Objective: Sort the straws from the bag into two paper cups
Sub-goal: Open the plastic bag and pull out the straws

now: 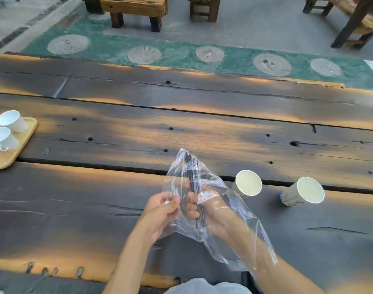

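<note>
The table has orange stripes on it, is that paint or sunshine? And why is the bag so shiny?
Head view: the orange bands on the table look like low, warm sunlight with soft edges between shadows, not paint; the clear bag glints where its crinkles catch light; the wide lens bends the table's far edge slightly.

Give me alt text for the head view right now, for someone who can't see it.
Both hands hold a clear plastic bag of black straws above a dark wooden table: the left hand pinches the bag's edge, the right hand grips the straws inside it. Two paper cups stand empty to the right.
</note>
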`<move>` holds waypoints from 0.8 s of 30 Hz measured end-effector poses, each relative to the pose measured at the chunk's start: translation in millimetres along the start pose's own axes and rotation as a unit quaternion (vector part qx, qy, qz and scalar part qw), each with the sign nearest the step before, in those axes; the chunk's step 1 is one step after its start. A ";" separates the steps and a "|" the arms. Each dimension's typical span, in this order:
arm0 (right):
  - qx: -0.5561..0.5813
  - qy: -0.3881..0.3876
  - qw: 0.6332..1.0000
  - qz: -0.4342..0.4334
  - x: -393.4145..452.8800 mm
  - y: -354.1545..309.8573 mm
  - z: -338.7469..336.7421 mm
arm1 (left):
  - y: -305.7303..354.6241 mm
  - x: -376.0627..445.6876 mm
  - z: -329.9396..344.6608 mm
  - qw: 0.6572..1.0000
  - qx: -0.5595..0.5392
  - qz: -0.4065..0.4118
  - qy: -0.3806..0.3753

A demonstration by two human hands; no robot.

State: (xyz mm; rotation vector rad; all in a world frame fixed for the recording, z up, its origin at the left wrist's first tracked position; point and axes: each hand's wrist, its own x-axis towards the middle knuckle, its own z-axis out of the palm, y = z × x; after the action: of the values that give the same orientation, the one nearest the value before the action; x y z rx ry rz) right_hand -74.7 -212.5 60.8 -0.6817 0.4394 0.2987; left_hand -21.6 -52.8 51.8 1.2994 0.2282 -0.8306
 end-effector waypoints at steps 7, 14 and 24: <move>-0.042 0.104 0.992 -0.061 1.1 4.9 3.5 | 10.9 1.5 7.6 0.999 -0.030 0.013 -0.031; 0.007 0.138 0.990 0.007 -3.1 -7.6 9.9 | 2.0 1.5 1.9 0.994 -0.017 -0.019 -0.107; -0.037 0.086 0.996 -0.009 -5.9 -14.2 -13.2 | 14.1 6.7 -10.3 0.999 -0.026 0.019 0.004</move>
State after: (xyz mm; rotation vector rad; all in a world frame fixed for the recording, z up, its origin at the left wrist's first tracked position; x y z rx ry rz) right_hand -77.9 -232.4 62.2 -0.7879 0.5888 0.2406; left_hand -4.6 -45.7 55.5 1.2547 0.2290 -0.7817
